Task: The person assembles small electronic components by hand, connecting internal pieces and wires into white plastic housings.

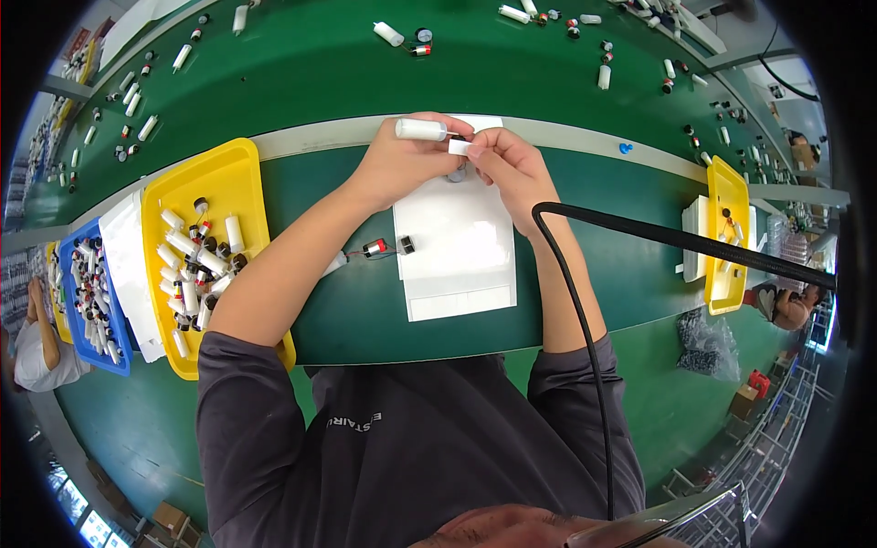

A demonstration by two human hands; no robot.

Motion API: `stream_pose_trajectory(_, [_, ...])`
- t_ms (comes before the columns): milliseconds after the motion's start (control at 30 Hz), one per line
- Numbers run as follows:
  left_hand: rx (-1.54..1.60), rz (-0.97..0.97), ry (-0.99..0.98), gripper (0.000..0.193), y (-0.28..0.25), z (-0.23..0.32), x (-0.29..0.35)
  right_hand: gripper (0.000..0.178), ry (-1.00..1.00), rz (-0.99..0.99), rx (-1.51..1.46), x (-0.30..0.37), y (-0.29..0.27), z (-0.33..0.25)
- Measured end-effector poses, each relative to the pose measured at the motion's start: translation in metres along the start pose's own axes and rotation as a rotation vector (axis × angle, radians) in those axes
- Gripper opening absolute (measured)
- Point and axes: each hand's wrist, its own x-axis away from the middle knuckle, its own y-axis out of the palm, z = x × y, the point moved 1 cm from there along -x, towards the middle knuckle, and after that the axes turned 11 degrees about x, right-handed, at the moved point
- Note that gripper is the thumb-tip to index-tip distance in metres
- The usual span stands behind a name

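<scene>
My left hand (414, 163) is closed around a white plastic cylinder (420, 130), which lies across its fingers. My right hand (508, 169) pinches a small white strip (459, 147), likely paper or a label, close to the cylinder's right end. A dark part shows partly between the fingertips of both hands, too hidden to name. Both hands are over the far end of a white sheet (454, 239). On the sheet's left edge sits a small black-sided round part (406, 245). Beside it a red and black cylindrical part (375, 247) with thin wires lies on the green table.
At my left stands a yellow tray (251, 183) of white cylinders and dark parts, with a blue tray (112, 356) beyond. Another yellow tray (715, 297) is far right. A black cable (658, 236) crosses above my right forearm. Loose parts lie on the green surface (311, 64) ahead.
</scene>
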Motion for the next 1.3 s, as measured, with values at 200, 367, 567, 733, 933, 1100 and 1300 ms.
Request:
stream_pose_trajectory(200, [-0.132, -0.027, -0.007, 0.034, 0.006, 0.006, -0.001, 0.011, 0.002, -0.027, 0.040, -0.004, -0.010, 0.008])
stream_pose_trajectory(367, [-0.196, -0.026, 0.001, 0.030, 0.008, 0.009, -0.002, 0.012, 0.000, -0.045, 0.093, -0.005, -0.010, 0.006])
stream_pose_trajectory(567, [-0.143, -0.117, -0.024, 0.034, 0.000, 0.008, -0.002, 0.010, -0.041, 0.029, 0.116, -0.005, -0.008, 0.010])
stream_pose_trajectory(733, [-0.046, -0.062, -0.026, 0.033, 0.000, 0.007, -0.003, 0.016, -0.141, 0.212, 0.057, -0.002, 0.004, 0.013])
stream_pose_trajectory(933, [-0.115, -0.063, 0.156, 0.037, -0.006, 0.006, 0.003, 0.023, -0.683, 0.672, 0.630, 0.006, 0.025, 0.007])
stream_pose_trajectory(1100, [-0.233, -0.074, 0.228, 0.039, 0.001, 0.007, 0.005, 0.029, -0.519, 0.552, 0.369, 0.004, 0.031, 0.021])
stream_pose_trajectory(1300, [0.120, 0.039, 0.164, 0.033, 0.001, 0.012, 0.010, 0.047, -0.671, 0.517, 0.722, 0.009, 0.032, 0.016])
